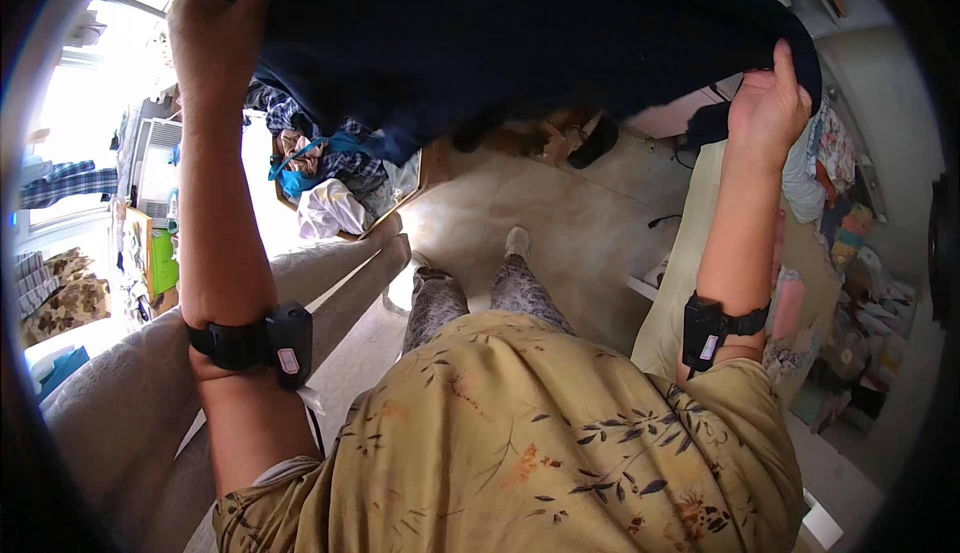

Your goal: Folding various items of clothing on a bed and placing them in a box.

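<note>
A large dark navy cloth [470, 43] is spread between my two raised hands across the top of the view. What kind of garment or cloth it is cannot be made out. My left hand [222, 28] grips its left end, with the fingertips partly hidden by the dark fabric and the frame's edge. At the right end, my right hand [768, 108] pinches the cloth's edge, thumb pointing up and the other fingers curled out of sight. The fabric sags in the middle, and its lower edge hangs in front of a heap of clothes.
Heaped clothes [335, 168], plaid, white and blue, lie at the far left. A pale sofa [130, 403] runs along my left side. To my right stands a bed [680, 263] with clothes beyond it. Dark shoes [596, 143] and a cable [664, 220] lie on the floor.
</note>
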`<state>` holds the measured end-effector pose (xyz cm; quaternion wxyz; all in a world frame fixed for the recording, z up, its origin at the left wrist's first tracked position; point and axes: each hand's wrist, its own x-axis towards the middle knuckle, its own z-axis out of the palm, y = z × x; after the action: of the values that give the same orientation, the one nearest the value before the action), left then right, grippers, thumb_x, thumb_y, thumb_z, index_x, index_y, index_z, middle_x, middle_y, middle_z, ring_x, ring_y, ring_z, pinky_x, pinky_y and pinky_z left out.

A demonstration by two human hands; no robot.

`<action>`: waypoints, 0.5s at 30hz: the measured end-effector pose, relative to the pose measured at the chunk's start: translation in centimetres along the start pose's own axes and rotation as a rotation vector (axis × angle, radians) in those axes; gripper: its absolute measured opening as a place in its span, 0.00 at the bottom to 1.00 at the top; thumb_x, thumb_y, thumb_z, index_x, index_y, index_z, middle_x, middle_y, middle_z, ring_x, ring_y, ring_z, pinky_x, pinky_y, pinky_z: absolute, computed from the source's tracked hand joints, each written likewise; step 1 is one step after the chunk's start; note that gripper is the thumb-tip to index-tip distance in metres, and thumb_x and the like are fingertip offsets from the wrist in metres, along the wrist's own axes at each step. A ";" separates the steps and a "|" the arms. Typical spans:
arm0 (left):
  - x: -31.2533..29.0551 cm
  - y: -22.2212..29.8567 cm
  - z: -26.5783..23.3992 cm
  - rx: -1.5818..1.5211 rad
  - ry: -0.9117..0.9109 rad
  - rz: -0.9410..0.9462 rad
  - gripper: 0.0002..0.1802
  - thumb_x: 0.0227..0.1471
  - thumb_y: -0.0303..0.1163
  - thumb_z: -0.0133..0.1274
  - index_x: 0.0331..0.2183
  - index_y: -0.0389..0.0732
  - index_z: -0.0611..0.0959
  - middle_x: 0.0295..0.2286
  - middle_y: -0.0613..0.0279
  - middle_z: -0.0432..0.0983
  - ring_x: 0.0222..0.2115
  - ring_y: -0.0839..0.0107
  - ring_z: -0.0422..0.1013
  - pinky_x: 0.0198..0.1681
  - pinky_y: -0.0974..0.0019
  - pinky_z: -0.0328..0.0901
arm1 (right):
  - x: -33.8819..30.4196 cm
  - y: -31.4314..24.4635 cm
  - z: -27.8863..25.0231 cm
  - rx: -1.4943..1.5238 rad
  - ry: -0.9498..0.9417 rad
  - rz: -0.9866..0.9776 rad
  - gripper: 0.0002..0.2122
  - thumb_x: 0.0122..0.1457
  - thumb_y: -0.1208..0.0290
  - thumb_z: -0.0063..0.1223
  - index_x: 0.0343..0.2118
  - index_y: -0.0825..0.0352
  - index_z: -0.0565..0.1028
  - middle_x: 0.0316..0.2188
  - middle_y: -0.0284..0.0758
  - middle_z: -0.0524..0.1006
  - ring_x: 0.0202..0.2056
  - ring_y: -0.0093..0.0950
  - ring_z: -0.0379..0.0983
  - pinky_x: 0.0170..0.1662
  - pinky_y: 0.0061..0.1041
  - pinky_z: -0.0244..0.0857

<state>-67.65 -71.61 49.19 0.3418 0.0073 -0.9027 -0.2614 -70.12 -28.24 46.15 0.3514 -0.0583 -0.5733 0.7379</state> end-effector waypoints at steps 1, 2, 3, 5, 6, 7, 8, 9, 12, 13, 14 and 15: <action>0.4 -0.4 0.1 0.103 0.009 0.047 0.20 0.43 0.42 0.53 0.37 0.41 0.75 0.31 0.54 0.74 0.33 0.64 0.71 0.39 0.64 0.64 | 0.5 0.1 -0.2 0.037 0.015 0.046 0.11 0.48 0.74 0.53 0.12 0.70 0.70 0.14 0.37 0.69 0.19 0.27 0.65 0.30 0.26 0.59; 0.7 -0.6 0.3 0.102 0.009 0.050 0.20 0.43 0.42 0.53 0.37 0.41 0.75 0.31 0.54 0.74 0.33 0.64 0.71 0.39 0.64 0.64 | 0.7 0.2 -0.4 0.071 0.032 0.092 0.12 0.48 0.74 0.53 0.11 0.70 0.70 0.14 0.36 0.68 0.20 0.26 0.66 0.31 0.26 0.59; 0.9 -0.7 0.5 0.065 -0.048 -0.029 0.20 0.42 0.42 0.53 0.37 0.41 0.75 0.31 0.54 0.74 0.33 0.64 0.71 0.40 0.64 0.64 | 0.7 0.2 -0.6 0.071 0.035 0.090 0.12 0.48 0.74 0.53 0.11 0.70 0.70 0.14 0.36 0.68 0.20 0.26 0.66 0.31 0.26 0.59; 1.0 -1.0 1.3 0.030 -0.108 -0.108 0.21 0.42 0.43 0.54 0.37 0.40 0.75 0.31 0.54 0.74 0.33 0.65 0.71 0.40 0.64 0.64 | 0.4 0.1 -0.4 0.173 -0.066 0.160 0.08 0.47 0.74 0.55 0.15 0.69 0.70 0.14 0.28 0.65 0.18 0.19 0.60 0.23 0.18 0.52; 0.9 -1.3 1.8 -0.043 -0.102 -0.121 0.21 0.43 0.42 0.53 0.37 0.39 0.75 0.32 0.53 0.74 0.34 0.64 0.71 0.41 0.64 0.63 | -0.1 -0.1 -0.2 0.172 -0.065 0.162 0.08 0.47 0.74 0.55 0.15 0.69 0.70 0.14 0.28 0.65 0.18 0.19 0.60 0.23 0.18 0.52; 0.9 -1.5 2.3 -0.116 -0.097 -0.133 0.21 0.43 0.42 0.53 0.37 0.38 0.75 0.32 0.53 0.74 0.34 0.64 0.71 0.42 0.65 0.63 | -0.7 -0.4 0.0 0.169 -0.108 0.155 0.07 0.47 0.75 0.54 0.17 0.69 0.71 0.17 0.28 0.66 0.21 0.19 0.62 0.25 0.17 0.54; 0.9 -1.4 2.7 -0.124 -0.104 -0.131 0.21 0.43 0.42 0.53 0.37 0.38 0.75 0.32 0.53 0.74 0.34 0.64 0.71 0.42 0.65 0.63 | -1.2 -1.0 -0.2 0.158 -0.146 0.144 0.05 0.48 0.76 0.53 0.19 0.69 0.72 0.19 0.28 0.68 0.24 0.19 0.64 0.28 0.17 0.56; 1.0 -1.3 3.0 -0.206 -0.100 -0.171 0.20 0.44 0.41 0.52 0.37 0.38 0.75 0.33 0.53 0.73 0.35 0.63 0.70 0.42 0.65 0.63 | -0.6 -0.7 -1.0 0.150 -0.139 0.141 0.05 0.48 0.76 0.53 0.19 0.69 0.72 0.19 0.28 0.68 0.24 0.19 0.64 0.28 0.17 0.56; 1.6 -1.7 3.7 -0.315 -0.148 -0.204 0.19 0.46 0.40 0.51 0.38 0.37 0.74 0.33 0.54 0.73 0.36 0.63 0.70 0.44 0.65 0.62 | 0.5 0.0 -2.7 0.212 -0.176 0.176 0.05 0.48 0.75 0.52 0.27 0.70 0.72 0.29 0.31 0.71 0.34 0.22 0.67 0.39 0.21 0.58; 1.7 -1.8 4.1 -0.337 -0.191 -0.198 0.20 0.47 0.40 0.50 0.39 0.36 0.74 0.34 0.54 0.73 0.36 0.62 0.70 0.44 0.64 0.62 | 0.4 -0.3 -2.9 0.307 -0.173 0.274 0.08 0.49 0.75 0.51 0.32 0.71 0.71 0.34 0.32 0.71 0.38 0.24 0.65 0.43 0.23 0.55; 1.7 -1.8 4.2 -0.335 -0.193 -0.198 0.20 0.47 0.40 0.50 0.39 0.36 0.74 0.34 0.54 0.73 0.36 0.62 0.70 0.44 0.64 0.62 | -0.2 -0.8 -2.5 0.409 -0.172 0.379 0.11 0.49 0.74 0.50 0.36 0.71 0.70 0.39 0.34 0.70 0.43 0.25 0.63 0.48 0.25 0.52; 1.6 -1.9 4.3 -0.328 -0.188 -0.232 0.20 0.47 0.40 0.50 0.40 0.36 0.73 0.35 0.53 0.73 0.37 0.61 0.69 0.44 0.64 0.62 | -0.6 -1.3 -2.4 0.420 -0.222 0.390 0.16 0.52 0.67 0.45 0.41 0.71 0.67 0.44 0.36 0.67 0.48 0.28 0.59 0.52 0.29 0.48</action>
<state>-71.88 -71.53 46.60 0.2202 0.0309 -0.8690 -0.4420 -67.88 -26.57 46.30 0.1425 -0.0122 -0.4211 0.8957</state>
